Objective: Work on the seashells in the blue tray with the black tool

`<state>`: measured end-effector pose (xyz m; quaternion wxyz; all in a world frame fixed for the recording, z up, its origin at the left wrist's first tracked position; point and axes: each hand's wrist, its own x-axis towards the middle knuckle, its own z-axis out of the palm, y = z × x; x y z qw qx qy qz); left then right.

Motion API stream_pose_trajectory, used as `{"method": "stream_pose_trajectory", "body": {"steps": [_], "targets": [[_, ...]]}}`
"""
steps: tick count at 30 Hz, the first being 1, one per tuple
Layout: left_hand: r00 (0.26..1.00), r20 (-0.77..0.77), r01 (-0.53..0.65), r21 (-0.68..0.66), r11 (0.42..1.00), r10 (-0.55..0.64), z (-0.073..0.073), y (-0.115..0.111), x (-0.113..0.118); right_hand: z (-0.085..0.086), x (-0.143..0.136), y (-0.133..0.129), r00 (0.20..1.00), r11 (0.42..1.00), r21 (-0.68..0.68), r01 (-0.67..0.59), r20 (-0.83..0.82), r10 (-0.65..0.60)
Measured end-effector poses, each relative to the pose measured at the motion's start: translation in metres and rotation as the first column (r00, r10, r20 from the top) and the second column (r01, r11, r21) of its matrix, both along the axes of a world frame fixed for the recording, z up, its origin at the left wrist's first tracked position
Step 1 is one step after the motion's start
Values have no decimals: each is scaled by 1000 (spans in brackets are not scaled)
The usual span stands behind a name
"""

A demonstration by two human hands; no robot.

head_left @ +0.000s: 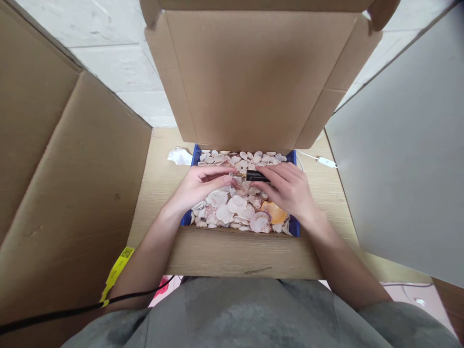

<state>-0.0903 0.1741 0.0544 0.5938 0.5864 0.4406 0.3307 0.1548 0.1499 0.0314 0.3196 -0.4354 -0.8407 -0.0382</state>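
Note:
My right hand (288,186) is closed around a mini drill (256,176), a short black cylinder with a thin brass-coloured front end pointing left. Opposite it, my left hand (206,183) pinches a small pale seashell (231,176) between thumb and fingertips, mostly hidden by them. The drill's tip meets or nearly meets this shell; contact is too small to make out. Both hands are above an open box with blue ends (294,227), filled with seashells (237,205). Larger scallop shells lie towards the front, including an orange one (274,211), with small pale shells at the back.
The raised cardboard flap (253,77) stands behind the shells. A cardboard wall (79,169) is on the left and a grey panel (406,145) on the right. Crumpled white tissue (180,156) and a white inline cord switch (326,162) lie on the wooden table (232,253).

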Motion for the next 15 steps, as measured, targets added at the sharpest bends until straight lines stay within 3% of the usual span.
{"method": "stream_pose_trajectory", "body": {"steps": [5,15], "targets": [[988,99,-120,-9,993,120,-4,0,1,-1,1,1,996,997,-2,74,-41,-74],[984,147,-92,-56,994,99,-5,1,-2,-2,2,0,995,996,-54,71,-65,-75]]}}
